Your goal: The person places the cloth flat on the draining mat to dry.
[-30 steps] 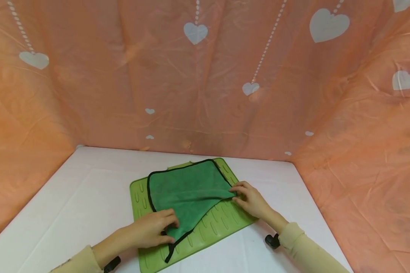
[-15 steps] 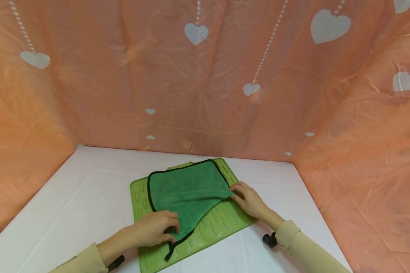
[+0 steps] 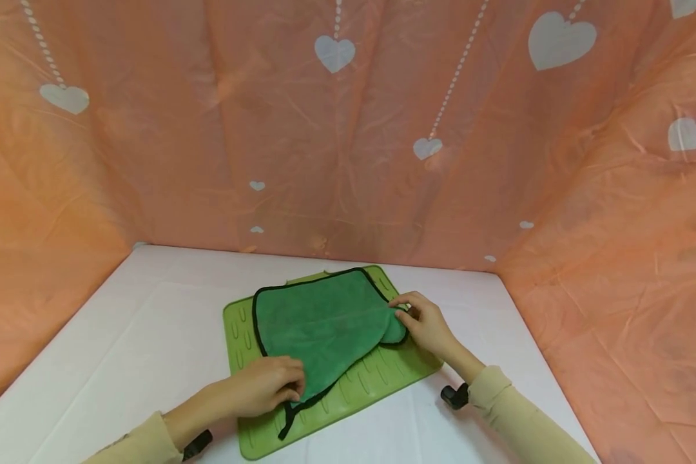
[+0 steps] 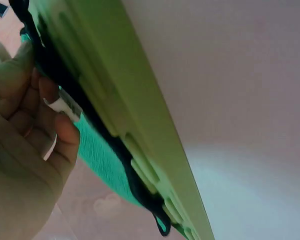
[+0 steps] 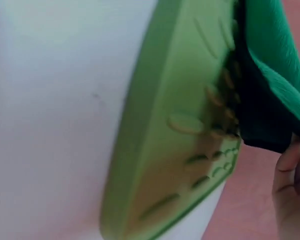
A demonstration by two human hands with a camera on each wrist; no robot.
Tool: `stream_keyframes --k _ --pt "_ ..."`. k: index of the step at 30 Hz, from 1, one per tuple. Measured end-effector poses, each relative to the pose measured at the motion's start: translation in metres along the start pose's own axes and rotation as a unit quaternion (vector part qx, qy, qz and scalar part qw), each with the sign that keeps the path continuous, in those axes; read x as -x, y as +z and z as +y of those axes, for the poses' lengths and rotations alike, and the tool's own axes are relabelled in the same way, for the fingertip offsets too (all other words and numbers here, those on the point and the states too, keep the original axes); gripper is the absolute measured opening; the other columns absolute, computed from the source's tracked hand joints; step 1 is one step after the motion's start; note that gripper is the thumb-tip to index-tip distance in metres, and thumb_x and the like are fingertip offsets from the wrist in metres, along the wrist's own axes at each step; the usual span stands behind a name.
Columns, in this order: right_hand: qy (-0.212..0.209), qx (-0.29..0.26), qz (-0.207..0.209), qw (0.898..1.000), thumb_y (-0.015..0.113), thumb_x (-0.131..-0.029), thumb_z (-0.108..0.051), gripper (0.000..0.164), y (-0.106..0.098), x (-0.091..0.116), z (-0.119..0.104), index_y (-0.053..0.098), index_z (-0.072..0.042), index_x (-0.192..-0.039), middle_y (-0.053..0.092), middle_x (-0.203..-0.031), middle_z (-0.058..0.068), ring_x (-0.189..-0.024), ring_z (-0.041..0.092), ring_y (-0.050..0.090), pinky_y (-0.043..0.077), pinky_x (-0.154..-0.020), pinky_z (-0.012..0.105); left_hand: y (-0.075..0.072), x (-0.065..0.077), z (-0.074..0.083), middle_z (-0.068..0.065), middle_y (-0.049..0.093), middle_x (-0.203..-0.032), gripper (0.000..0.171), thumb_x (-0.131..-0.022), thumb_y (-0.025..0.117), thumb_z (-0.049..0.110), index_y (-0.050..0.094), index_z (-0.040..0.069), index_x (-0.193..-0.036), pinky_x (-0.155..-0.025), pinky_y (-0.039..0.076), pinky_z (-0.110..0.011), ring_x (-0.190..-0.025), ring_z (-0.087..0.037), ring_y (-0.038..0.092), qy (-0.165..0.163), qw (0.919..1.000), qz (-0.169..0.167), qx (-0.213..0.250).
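A green cloth (image 3: 319,322) with black edging lies over a light green ridged mat (image 3: 362,386). My left hand (image 3: 267,385) pinches the cloth's near left corner, where a black loop (image 3: 287,425) sticks out toward me. A white label (image 4: 69,106) shows beside the fingers in the left wrist view. At the cloth's right edge, my right hand (image 3: 428,323) pinches the fabric between thumb and fingers, and a rounded corner flap hangs below them. In the right wrist view the cloth (image 5: 277,45) is raised over the mat (image 5: 190,100), its dark underside showing.
A white-covered table (image 3: 174,322) supports the mat. Orange sheeting (image 3: 336,161) with white hearts rises behind it and on both sides. Black wrist devices (image 3: 455,396) sit by both sleeves.
My right hand has shifted slightly up along the cloth's edge, and the corner flap now spreads below its fingers. The fold across the cloth has flattened. My left hand stays at its corner.
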State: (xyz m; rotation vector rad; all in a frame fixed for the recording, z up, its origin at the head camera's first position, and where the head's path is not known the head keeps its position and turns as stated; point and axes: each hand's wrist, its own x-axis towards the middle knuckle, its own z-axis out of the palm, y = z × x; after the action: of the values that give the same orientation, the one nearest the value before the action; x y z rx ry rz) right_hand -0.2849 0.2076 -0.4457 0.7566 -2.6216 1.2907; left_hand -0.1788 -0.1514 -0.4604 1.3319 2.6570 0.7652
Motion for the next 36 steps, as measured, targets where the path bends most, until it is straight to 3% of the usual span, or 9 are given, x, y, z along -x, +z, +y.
stream_keyframes --k 5,9,17,25,31,36 --pt "0.012 0.009 -0.009 1.000 0.069 -0.098 0.000 0.021 -0.008 0.001 -0.002 0.073 -0.002 -0.119 0.066 -0.118 0.012 -0.060 0.007 0.046 0.042 -0.055 0.025 -0.007 0.009 -0.001 0.020 0.055 -0.093 0.012 -0.101 0.068 0.025 0.064 0.029 -0.090 -0.071 0.049 -0.019 -0.082 0.005 0.050 -0.010 0.9978 -0.003 0.066" --pt "0.012 0.031 -0.033 0.999 0.070 -0.097 0.002 0.020 -0.009 0.005 0.003 0.074 -0.003 -0.116 0.066 -0.117 0.013 -0.063 0.007 0.047 0.043 -0.056 0.026 -0.004 0.013 -0.003 0.020 0.056 -0.094 0.011 -0.101 0.068 0.026 0.064 0.029 -0.091 -0.070 0.049 -0.019 -0.082 0.005 0.051 -0.007 0.9963 -0.002 0.086" --pt "-0.025 0.080 -0.100 0.991 0.071 -0.095 0.002 0.020 -0.005 0.014 0.017 0.074 -0.009 -0.112 0.064 -0.118 0.010 -0.071 0.008 0.050 0.048 -0.066 0.028 0.005 0.014 -0.002 0.020 0.056 -0.093 0.013 -0.098 0.073 0.025 0.065 0.029 -0.090 -0.068 0.048 -0.017 -0.083 0.005 0.050 0.000 0.9985 -0.013 0.053" --pt "-0.062 0.135 -0.110 0.983 0.077 -0.093 -0.003 0.020 -0.011 0.029 0.020 0.074 -0.010 -0.112 0.064 -0.119 0.007 -0.088 0.016 0.058 0.053 -0.076 0.034 0.006 0.016 0.000 0.019 0.056 -0.095 0.010 -0.095 0.077 0.024 0.068 0.027 -0.094 -0.068 0.049 -0.016 -0.082 0.006 0.050 0.001 0.9992 -0.007 0.039" --pt "-0.084 0.135 -0.141 0.977 0.077 -0.093 -0.003 0.025 -0.022 0.043 0.019 0.074 -0.012 -0.115 0.066 -0.122 0.004 -0.109 0.025 0.065 0.055 -0.093 0.047 -0.002 0.025 -0.009 0.017 0.061 -0.103 0.017 -0.091 0.081 0.016 0.072 0.025 -0.101 -0.076 0.053 -0.020 -0.092 0.001 0.055 0.002 0.9996 0.018 0.020" --pt "-0.098 0.130 -0.185 0.969 0.078 -0.091 -0.004 0.030 -0.030 0.054 0.021 0.075 -0.015 -0.119 0.067 -0.126 0.003 -0.117 0.029 0.063 0.052 -0.099 0.052 -0.011 0.030 -0.017 0.016 0.064 -0.108 0.031 -0.086 0.083 0.003 0.073 0.026 -0.103 -0.082 0.055 -0.030 -0.099 -0.006 0.059 0.004 0.9997 0.023 -0.012"
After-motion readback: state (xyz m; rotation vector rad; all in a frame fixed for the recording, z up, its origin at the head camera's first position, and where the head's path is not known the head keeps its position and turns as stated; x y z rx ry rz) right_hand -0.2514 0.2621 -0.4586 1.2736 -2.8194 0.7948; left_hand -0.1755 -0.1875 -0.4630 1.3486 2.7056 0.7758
